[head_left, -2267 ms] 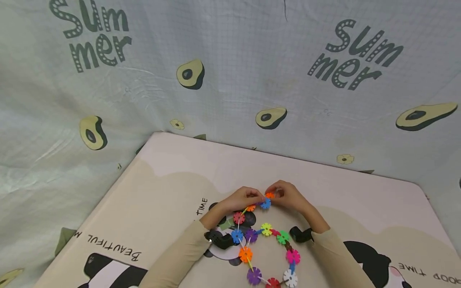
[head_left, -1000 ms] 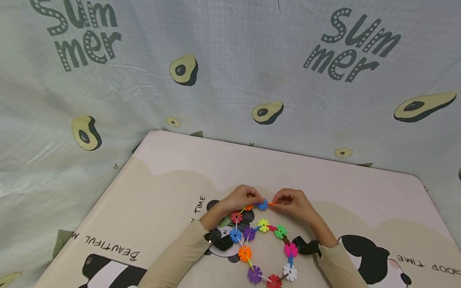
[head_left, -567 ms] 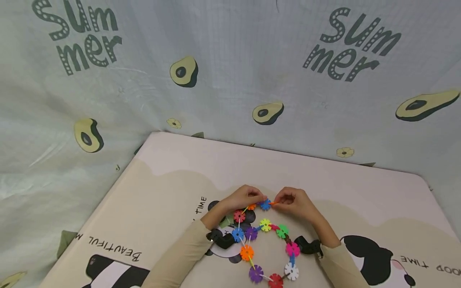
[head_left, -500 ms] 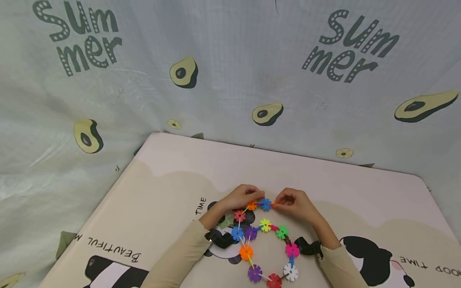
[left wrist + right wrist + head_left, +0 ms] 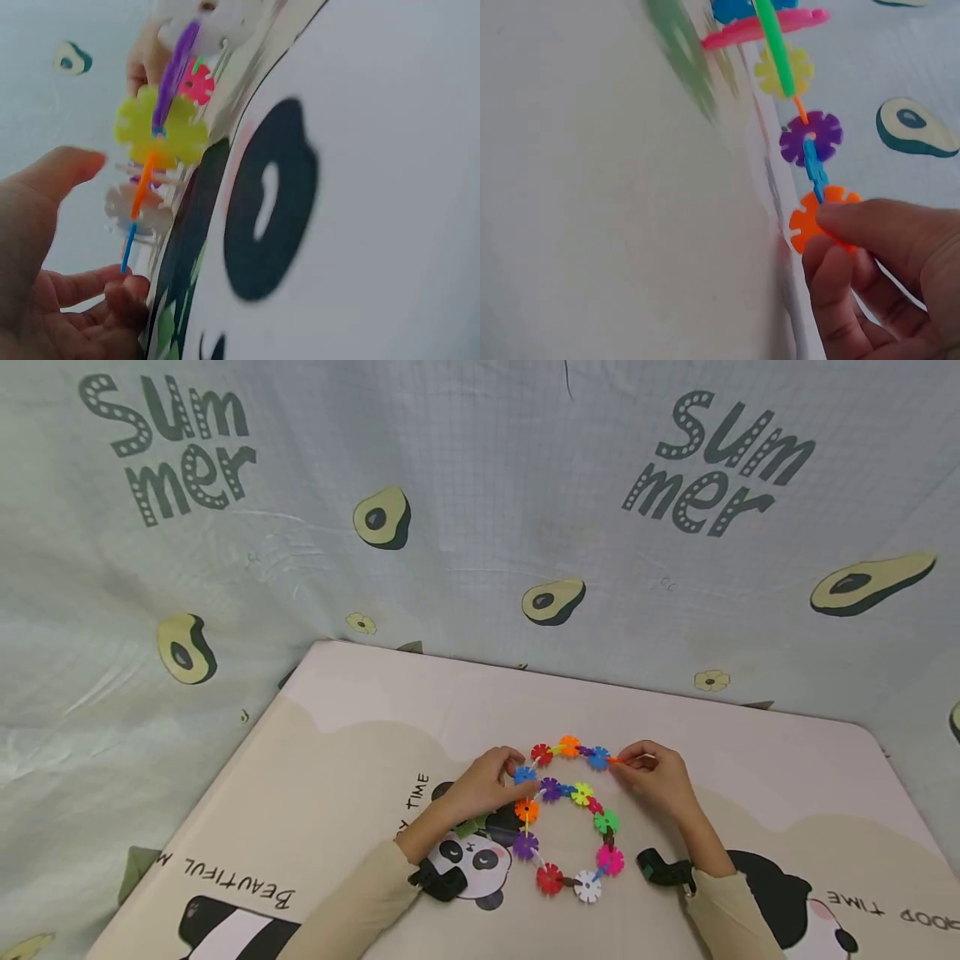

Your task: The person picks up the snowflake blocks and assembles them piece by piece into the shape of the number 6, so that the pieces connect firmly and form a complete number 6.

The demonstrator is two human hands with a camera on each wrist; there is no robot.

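A chain of colourful notched interlocking discs lies on the table in the head view, with a closed ring (image 5: 611, 861) and a curved upper strand (image 5: 569, 746). My right hand (image 5: 660, 777) pinches an orange disc (image 5: 806, 221) between thumb and fingers at the strand's right end, joined to a blue disc (image 5: 598, 758). My left hand (image 5: 480, 789) is at the left side, where strand and ring meet. Its fingertips touch or nearly touch a blue disc (image 5: 525, 775); its thumb is stretched out near an orange disc (image 5: 527, 811). In the left wrist view, the thumb stands apart from the discs.
The table (image 5: 390, 685) wears a pale cover printed with pandas and lettering. A cloth curtain (image 5: 465, 568) with avocado prints hangs behind and to the left. Black wrist cameras (image 5: 663, 868) sit on both wrists, the right one near the ring.
The linked discs have shifted away from the person and rightward. My left hand has left the strand's upper part and moved to its lower left. My right hand moved right, still pinching the orange disc.
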